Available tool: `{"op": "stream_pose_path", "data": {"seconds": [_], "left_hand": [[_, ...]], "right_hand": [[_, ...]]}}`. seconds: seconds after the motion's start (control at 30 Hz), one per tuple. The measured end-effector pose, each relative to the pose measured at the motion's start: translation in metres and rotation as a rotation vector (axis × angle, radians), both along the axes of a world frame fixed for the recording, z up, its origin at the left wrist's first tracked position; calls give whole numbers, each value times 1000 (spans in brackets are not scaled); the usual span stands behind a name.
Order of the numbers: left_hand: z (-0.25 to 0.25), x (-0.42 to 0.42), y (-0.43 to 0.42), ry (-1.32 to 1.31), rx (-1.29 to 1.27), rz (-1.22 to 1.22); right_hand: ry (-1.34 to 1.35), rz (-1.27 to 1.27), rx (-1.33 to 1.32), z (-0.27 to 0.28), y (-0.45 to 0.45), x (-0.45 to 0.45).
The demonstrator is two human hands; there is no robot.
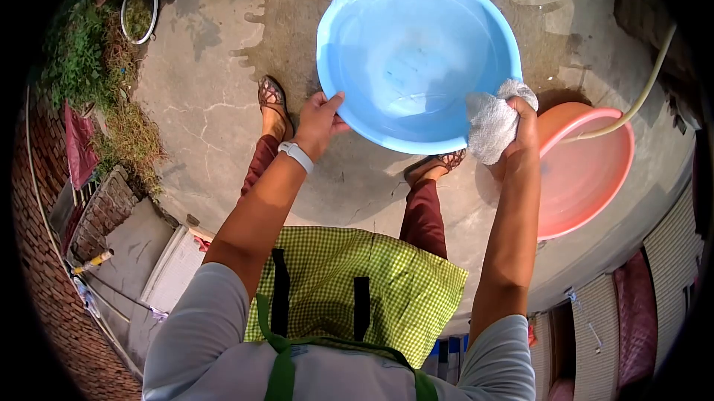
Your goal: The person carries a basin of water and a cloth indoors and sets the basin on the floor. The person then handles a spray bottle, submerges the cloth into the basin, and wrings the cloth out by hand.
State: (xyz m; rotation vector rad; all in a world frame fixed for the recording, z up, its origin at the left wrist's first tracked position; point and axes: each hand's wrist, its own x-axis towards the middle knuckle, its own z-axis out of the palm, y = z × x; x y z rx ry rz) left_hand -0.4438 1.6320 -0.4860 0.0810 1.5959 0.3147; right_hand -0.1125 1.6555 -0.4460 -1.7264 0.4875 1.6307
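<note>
A large round blue plastic basin (pixel 416 51) is held out in front of me, its inside facing up. My left hand (pixel 320 124) grips the basin's near left rim, thumb on top and fingers underneath. At the near right rim, my right hand (pixel 523 129) is closed around a crumpled greyish-white cloth (pixel 491 127), which lies over the edge of the basin. Whether the right fingers also hold the rim is hidden by the cloth.
A pink basin (pixel 576 196) sits on the concrete ground (pixel 201 118) at the right, with a pale hose (pixel 643 100) running into it. Wet ground (pixel 290 14) spreads beyond the blue basin. Plants (pixel 82 51) and a white ring (pixel 154 14) are at the left.
</note>
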Motion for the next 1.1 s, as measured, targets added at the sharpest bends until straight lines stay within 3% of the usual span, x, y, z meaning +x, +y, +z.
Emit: {"op": "stream_pose_path", "data": {"seconds": [0.47, 0.53, 0.7, 0.77, 0.83, 0.9, 0.93, 1.1], "left_hand": [[-34, -8, -60, -257, -319, 61], [-47, -9, -71, -254, -341, 57], [-56, -8, -82, -225, -356, 4], [-57, -9, -74, -83, -377, -167], [-61, -14, -43, 130, -203, -172], [-65, -17, -5, 231, 234, -33], [-67, -19, 17, 266, 402, -149], [-74, -19, 77, 50, 184, -360]], "right_hand": [[-187, 32, 50, -69, -98, 19], [-310, 49, 61, -72, -109, 10], [-306, -41, 27, -94, -136, 8], [-276, -20, 40, -98, -144, 13], [-260, -3, 51, -98, -145, 16], [-275, 11, 69, -99, -145, 15], [-276, 6, 67, -99, -145, 15], [-290, -67, 76, -100, -147, 13]]}}
